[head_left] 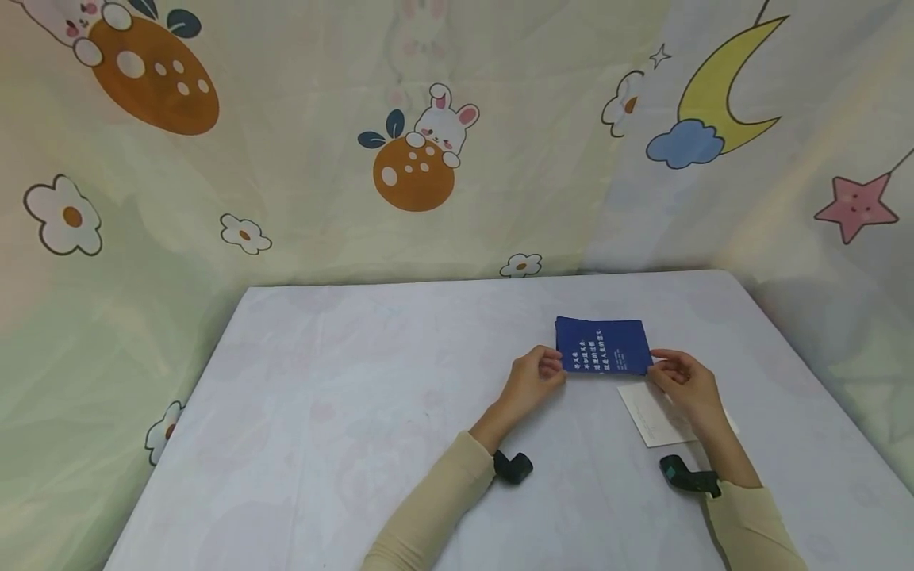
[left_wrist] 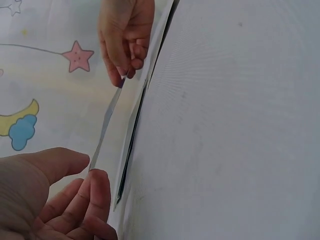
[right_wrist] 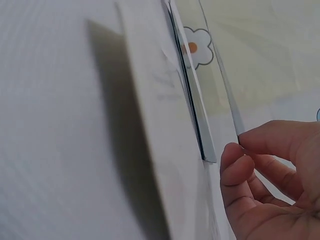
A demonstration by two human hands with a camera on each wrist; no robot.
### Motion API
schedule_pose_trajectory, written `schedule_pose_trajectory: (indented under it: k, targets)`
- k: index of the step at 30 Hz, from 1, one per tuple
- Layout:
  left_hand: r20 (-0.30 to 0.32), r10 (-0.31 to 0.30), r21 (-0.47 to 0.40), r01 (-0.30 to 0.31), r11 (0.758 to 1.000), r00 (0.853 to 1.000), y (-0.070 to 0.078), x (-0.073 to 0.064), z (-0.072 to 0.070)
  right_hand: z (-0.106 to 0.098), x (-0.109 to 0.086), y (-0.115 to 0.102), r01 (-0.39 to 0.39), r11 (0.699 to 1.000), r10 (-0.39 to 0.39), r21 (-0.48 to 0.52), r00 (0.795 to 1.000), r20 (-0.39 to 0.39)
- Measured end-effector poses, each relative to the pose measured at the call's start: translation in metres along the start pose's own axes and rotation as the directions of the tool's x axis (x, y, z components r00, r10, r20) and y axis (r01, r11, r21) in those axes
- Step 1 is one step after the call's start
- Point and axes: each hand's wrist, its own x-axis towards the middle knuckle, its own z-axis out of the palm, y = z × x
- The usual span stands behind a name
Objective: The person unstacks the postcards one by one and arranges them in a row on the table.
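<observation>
A dark blue postcard-like card (head_left: 607, 347) with white writing is held by both hands at the right rear of the table. My left hand (head_left: 534, 377) pinches its left end, and my right hand (head_left: 681, 385) pinches the right end. Seen edge-on in the left wrist view, the card (left_wrist: 104, 127) is thin and slightly bent between the two hands. Below it, apart from it, lie more cards (right_wrist: 192, 100) with dark edges. A white card (head_left: 653, 416) with faint print lies on the table, partly under my right hand and forearm.
The table (head_left: 357, 396) has a white cover. Printed fabric (head_left: 300, 159) with rabbits, flowers and a moon hangs behind it and along both sides. Each wrist wears a black camera, such as the one (head_left: 512, 468) on the left.
</observation>
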Motion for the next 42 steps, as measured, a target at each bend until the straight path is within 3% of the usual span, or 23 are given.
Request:
schedule_pose_trajectory:
  k: [5,12,19,34,42]
  targets:
    - [-0.01,-0.017,-0.011,0.017,1.0,1.0,0.001,-0.003,-0.003,0.002,-0.002,-0.004,0.005,1.0,-0.005,-0.004,1.0,0.011]
    - [0.002,-0.025,0.052,0.025,0.998,1.0,-0.001,-0.006,-0.006,0.004,-0.006,-0.006,0.011,0.999,-0.008,-0.051,0.999,0.047]
    - [0.031,-0.011,0.085,0.009,0.996,0.999,-0.001,-0.01,-0.007,0.001,-0.01,-0.008,0.006,1.0,-0.005,-0.014,0.998,0.055]
    - [0.099,-0.001,0.082,-0.007,0.997,0.995,-0.001,-0.029,-0.015,0.003,-0.018,-0.007,0.038,0.998,-0.032,-0.051,0.992,0.118]
    - [0.1,0.026,0.095,-0.036,0.995,0.995,0.0,-0.04,-0.02,0.006,-0.025,-0.007,0.005,0.998,0.006,-0.07,0.988,0.156]
